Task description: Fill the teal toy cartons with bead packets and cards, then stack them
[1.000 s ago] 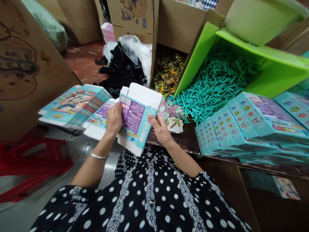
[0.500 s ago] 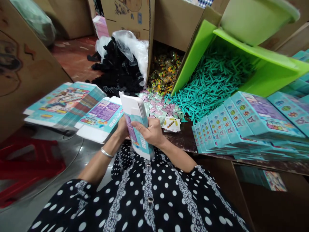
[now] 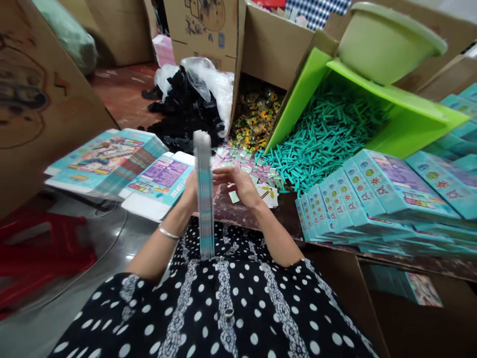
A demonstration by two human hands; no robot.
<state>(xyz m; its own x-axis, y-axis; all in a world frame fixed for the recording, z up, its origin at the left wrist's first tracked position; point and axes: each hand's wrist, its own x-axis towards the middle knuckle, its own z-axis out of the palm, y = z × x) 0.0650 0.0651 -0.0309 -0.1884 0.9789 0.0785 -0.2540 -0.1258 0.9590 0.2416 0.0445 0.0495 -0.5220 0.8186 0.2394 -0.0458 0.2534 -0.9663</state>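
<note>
Flat carton held edge-on between both hands

I see the left hand (image 3: 191, 191) pinching a thin, glossy teal printed carton (image 3: 204, 194) upright above the polka-dot lap; the right hand (image 3: 238, 183) lies open-fingered just beside it, contact unclear. Stubby teal plastic sticks (image 3: 328, 134) spill from a smooth green bin (image 3: 402, 117).

Both forearms come up from the bottom of the frame and meet near the centre. Left hand (image 3: 189, 191) sits just left of middle, mostly hidden, fingers curled in a grip, silver bangle on that wrist. Right hand (image 3: 238, 185) is just right of centre, palm turned left, fingers stretched out flat and together.
</note>
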